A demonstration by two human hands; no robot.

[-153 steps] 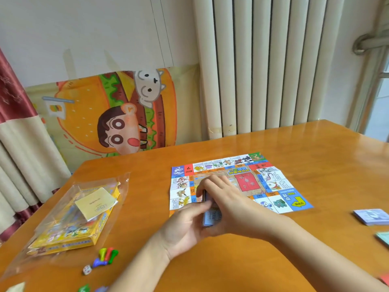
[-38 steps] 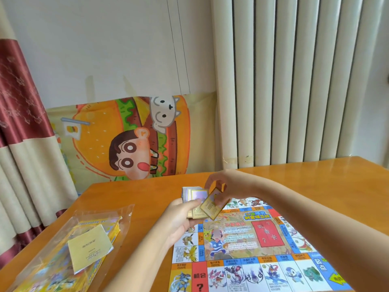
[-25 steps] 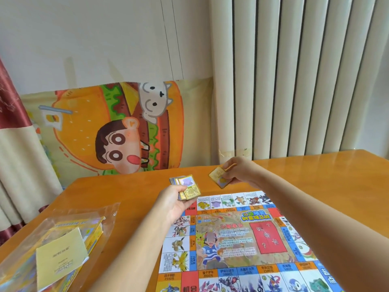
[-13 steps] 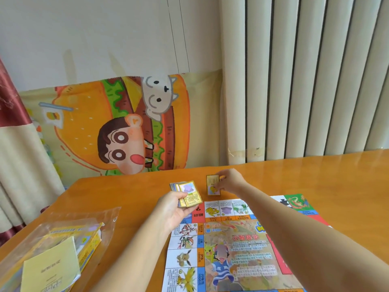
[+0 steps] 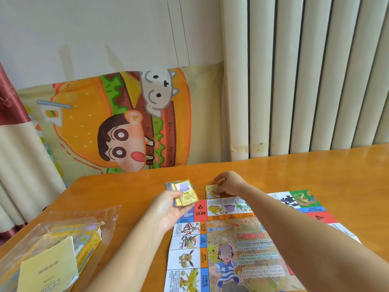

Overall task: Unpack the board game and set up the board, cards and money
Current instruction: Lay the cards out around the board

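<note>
The paper game board (image 5: 237, 245) lies unfolded flat on the wooden table (image 5: 126, 190). My left hand (image 5: 170, 209) holds a fanned stack of gold-bordered cards (image 5: 183, 192) over the board's far left corner. My right hand (image 5: 227, 183) reaches past the board's far edge, its fingertips on a single gold-bordered card (image 5: 211, 191) lying flat on the table just beyond the yellow creature square.
At the near left a clear plastic bag (image 5: 63, 234) holds the yellow game box, with a pale yellow leaflet (image 5: 48, 268) on top. A cartoon burger cushion (image 5: 117, 121) and white radiator ribs (image 5: 305, 76) stand behind the table's far edge.
My right hand drew a card from the stack, carried it beyond the board's far edge and laid it flat on the table. My left hand kept holding the stack.
</note>
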